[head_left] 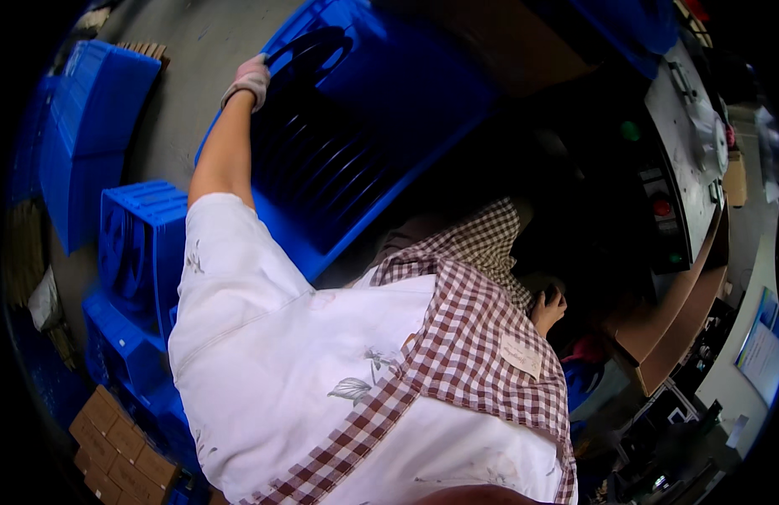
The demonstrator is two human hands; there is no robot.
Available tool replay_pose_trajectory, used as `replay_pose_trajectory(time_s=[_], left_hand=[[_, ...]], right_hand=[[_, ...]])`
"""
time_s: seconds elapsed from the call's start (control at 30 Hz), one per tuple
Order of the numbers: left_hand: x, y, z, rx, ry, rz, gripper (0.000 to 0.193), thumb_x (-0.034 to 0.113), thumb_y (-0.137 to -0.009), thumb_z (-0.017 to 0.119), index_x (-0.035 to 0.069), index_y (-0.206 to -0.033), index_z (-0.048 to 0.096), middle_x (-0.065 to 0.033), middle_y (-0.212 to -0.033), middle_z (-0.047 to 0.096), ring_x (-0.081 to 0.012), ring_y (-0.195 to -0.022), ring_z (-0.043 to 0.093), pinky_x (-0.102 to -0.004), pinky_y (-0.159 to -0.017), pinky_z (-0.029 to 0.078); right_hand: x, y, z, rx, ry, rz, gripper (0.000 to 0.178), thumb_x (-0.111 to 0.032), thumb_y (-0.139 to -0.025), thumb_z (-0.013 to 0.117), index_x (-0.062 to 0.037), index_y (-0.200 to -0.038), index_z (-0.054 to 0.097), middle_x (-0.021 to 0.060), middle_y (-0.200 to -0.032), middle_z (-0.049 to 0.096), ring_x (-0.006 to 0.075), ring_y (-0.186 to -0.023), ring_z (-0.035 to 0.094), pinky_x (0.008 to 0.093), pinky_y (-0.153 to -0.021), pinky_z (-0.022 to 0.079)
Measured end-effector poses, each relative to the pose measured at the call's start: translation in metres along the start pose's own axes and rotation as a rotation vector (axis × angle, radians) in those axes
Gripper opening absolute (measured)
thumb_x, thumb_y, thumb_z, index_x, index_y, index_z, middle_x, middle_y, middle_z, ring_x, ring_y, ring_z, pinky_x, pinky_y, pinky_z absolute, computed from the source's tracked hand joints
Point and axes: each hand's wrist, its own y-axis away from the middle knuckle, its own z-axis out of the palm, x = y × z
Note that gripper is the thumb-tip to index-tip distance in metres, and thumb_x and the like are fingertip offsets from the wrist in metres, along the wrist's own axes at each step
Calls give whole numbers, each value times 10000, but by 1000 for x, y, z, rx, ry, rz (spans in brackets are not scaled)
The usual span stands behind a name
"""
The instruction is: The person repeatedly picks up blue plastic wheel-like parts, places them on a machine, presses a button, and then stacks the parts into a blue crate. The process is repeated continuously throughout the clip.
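My left hand point(250, 82), in a pale pinkish glove, reaches out over the side of a large blue crate point(290, 240). Its fingers are closed at the near end of a black ring point(326, 35), which lies tilted at the crate's far end. Several more black rings point(322, 160) stand in a row inside, partly lost in shadow. Low at my right side, my right hand point(548, 313) has its fingers curled against a small dark thing, too dim to name. Part of that hand is behind the checked apron point(482, 303).
Blue crates point(95, 126) stand on the left, one point(141, 252) with black rings inside. Brown cartons point(124, 446) are stacked at lower left. On the right is a machine panel with a red button point(661, 207), above an open cardboard box point(671, 324).
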Motion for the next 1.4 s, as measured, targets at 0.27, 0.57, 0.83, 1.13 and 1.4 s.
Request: replay_pose_trajectory(time_s=[0.27,0.57,0.83,1.13,1.4], left_hand=[[219,71,-69,475,328,952,283,-37,-848,594,63,-1104,662,-148,-1012,683,-238,-932,663,-333,-819,511],[473,180,-46,272,-221,1435,411,269,-921,631,112,-1286,527,-181,-924,673,-355,-855,652,-414,-760,525],[525,-52,-5,205,-1330,1394,772,-40,-916,437,330,-1531,154,-247,-1174,568,-389,-1068,612,-440,-880,540],[510,-134,-37,-53,-583,697,978,594,-770,654,5,-1465,297,-267,-1374,478,-416,-1281,446,-465,-1066,342],[500,-159,-44,39,-804,529,1153,765,-686,623,42,-1501,244,-247,-1470,377,-415,-1355,361,-475,-1113,282]], right_hand=[[-21,1,-7,57,-91,88,410,-194,-816,690,-171,-1216,604,157,-1356,427,374,-1250,388,458,-1020,393],[-41,29,-28,101,-137,82,382,-193,-814,685,-130,-1185,625,161,-1312,486,376,-1231,428,454,-1020,394],[-116,35,-169,333,-658,-247,325,-122,-812,681,-97,-1133,640,152,-1239,532,319,-1121,560,383,-936,475],[191,78,-226,714,-134,583,397,-282,-846,668,-70,-1179,634,183,-1158,650,291,-1036,650,381,-865,514],[237,80,-168,113,-61,1064,910,-579,-765,685,-143,-1481,330,218,-1427,429,404,-1341,367,503,-1075,336]])
